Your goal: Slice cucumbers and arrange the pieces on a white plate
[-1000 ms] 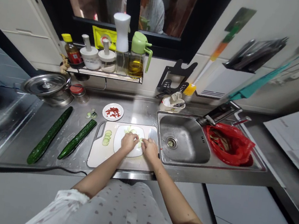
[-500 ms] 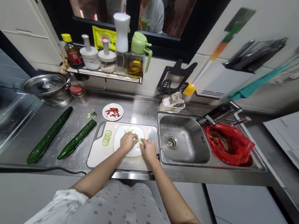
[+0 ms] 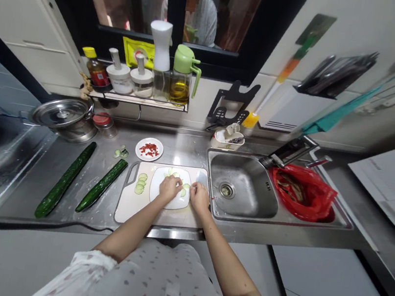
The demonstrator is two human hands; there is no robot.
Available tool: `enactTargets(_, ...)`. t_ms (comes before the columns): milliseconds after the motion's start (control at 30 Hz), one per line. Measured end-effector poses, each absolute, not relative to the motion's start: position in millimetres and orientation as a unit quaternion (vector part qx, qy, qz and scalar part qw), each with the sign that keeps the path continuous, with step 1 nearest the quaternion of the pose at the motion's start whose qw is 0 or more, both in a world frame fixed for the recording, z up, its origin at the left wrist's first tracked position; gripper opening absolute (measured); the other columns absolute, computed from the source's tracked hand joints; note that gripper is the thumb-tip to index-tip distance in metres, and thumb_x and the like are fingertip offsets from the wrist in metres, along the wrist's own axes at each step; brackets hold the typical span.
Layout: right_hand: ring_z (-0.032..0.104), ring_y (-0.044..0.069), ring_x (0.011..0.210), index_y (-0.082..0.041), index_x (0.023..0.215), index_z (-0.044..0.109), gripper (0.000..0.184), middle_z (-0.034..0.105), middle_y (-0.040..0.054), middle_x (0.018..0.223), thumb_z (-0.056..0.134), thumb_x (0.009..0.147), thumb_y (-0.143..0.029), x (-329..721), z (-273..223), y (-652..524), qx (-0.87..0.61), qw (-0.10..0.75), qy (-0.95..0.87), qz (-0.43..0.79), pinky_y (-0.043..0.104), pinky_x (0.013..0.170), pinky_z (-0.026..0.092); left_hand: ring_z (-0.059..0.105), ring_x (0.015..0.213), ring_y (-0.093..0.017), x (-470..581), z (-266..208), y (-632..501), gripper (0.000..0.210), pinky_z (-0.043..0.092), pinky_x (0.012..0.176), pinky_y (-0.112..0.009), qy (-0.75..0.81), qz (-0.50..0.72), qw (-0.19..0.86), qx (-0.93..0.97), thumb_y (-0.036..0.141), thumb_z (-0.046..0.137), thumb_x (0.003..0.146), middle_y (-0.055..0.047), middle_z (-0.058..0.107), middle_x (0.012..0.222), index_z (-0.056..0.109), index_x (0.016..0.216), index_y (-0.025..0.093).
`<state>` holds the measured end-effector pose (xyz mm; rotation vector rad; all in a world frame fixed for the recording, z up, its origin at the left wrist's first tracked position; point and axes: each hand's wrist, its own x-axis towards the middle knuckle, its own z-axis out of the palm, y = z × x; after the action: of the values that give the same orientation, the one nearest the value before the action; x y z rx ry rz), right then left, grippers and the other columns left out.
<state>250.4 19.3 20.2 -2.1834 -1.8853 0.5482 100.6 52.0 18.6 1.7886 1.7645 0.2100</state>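
A white square plate (image 3: 173, 203) rests on the cutting board (image 3: 127, 211), with thin pale-green cucumber slices (image 3: 184, 192) laid on it. Over the middle of the plate, my left hand (image 3: 170, 189) is closed, thumb and fingers pinched together; whatever they hold is too small to make out. My right hand (image 3: 199, 199) is at the plate's right rim, its fingers also closed in a pinch beside the slices, contents unclear. To the left on the board lies a short overlapping row of cucumber slices (image 3: 140, 184).
Two cucumbers, one whole (image 3: 65, 181) and one cut (image 3: 101, 186), lie left of the board. Behind it are a small dish of red chopped pieces (image 3: 149, 149) and cucumber scraps (image 3: 121, 152). Rightward are the sink (image 3: 246, 190) and a red plastic bag (image 3: 318, 198).
My right hand has shifted slightly right, away from the plate's middle, uncovering cucumber slices there. My left hand stays about where it was.
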Motion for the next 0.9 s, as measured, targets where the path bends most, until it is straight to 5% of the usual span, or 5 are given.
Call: enactTargets(900,0.055,0.017,0.085,-0.019,0.102,0.061,0.020,0.065,0.0045,0.091,0.049,0.090,-0.030,247.5,19.6,23.3,-0.764,0.101,-0.608,0.192,0.024,0.068,0.032,0.059,0.092,-0.018,104.2,23.0,56.4,0.009,0.042,0.072,-0.026,0.660,0.077,0.294,0.687,0.029,0.065,0.078,-0.003,0.066,0.100,0.069,0.086,0.025)
